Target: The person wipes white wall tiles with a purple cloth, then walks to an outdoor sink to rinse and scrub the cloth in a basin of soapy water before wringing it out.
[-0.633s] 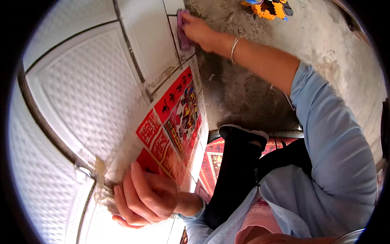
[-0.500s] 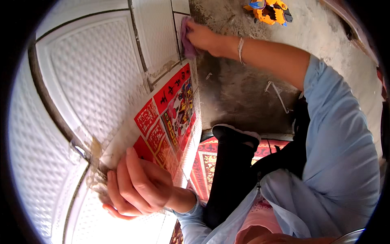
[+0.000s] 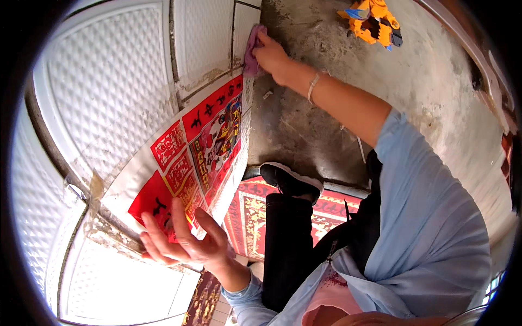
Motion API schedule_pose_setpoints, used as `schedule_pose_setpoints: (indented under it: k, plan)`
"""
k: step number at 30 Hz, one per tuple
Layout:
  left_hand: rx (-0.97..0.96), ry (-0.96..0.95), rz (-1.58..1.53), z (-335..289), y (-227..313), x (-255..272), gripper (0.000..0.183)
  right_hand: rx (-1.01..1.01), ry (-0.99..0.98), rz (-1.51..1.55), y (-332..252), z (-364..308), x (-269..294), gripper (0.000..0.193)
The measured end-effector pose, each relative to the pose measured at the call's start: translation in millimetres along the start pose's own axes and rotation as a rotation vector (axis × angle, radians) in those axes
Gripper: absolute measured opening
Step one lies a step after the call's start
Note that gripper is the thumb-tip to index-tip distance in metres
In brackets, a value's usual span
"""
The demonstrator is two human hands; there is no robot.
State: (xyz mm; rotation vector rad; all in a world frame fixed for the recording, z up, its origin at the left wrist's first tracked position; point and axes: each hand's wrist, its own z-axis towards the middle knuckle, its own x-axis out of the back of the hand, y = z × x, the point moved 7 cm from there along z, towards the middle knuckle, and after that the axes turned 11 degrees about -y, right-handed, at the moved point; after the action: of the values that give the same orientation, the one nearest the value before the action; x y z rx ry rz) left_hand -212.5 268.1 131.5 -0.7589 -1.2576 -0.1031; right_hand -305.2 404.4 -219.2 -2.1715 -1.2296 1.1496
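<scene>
My right hand point(image 3: 272, 58), at the end of an outstretched arm, is closed on a purple cloth point(image 3: 252, 54). The cloth lies against the far edge of a white surface of raised-pattern panels point(image 3: 109, 92), beside the concrete floor. My left hand point(image 3: 190, 242) has its fingers spread and holds nothing. It is in front of the lower end of a red poster point(image 3: 187, 141) with a coloured picture, which sits on the white surface. Whether the left fingertips touch the poster I cannot tell. Dark, scuffed gaps run between the panels.
An orange and blue toy point(image 3: 375, 22) lies on the concrete floor point(image 3: 337, 87) at the far side. My black shoe point(image 3: 291, 179) is beside a red patterned mat point(image 3: 247, 212). A thin white rod point(image 3: 361, 149) is partly hidden by my sleeve.
My view has shifted, so the poster and shoe appear farther left. My left hand has opened wider and turned. The right hand stays closed on the cloth at the panel edge.
</scene>
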Motion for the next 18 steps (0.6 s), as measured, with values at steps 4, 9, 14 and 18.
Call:
schedule_pose_setpoints:
  k: [4, 9, 14, 18]
  plan:
    - [0.041, -0.007, 0.125, -34, -14, -7, 0.033, -0.158, -0.182, 0.085, 5, -65, -54, 0.063]
    - [0.065, 0.118, 0.38, -57, -39, 19, 0.048, -0.051, -0.001, 0.065, 29, -25, -22, 0.057]
    - [0.139, 0.046, 0.54, -101, -67, 13, 0.058, -0.062, -0.018, 0.094, 38, -20, -29, 0.05]
    - [0.154, 0.08, 0.588, -107, -77, 14, 0.056, -0.067, -0.058, 0.073, 18, -55, -62, 0.06]
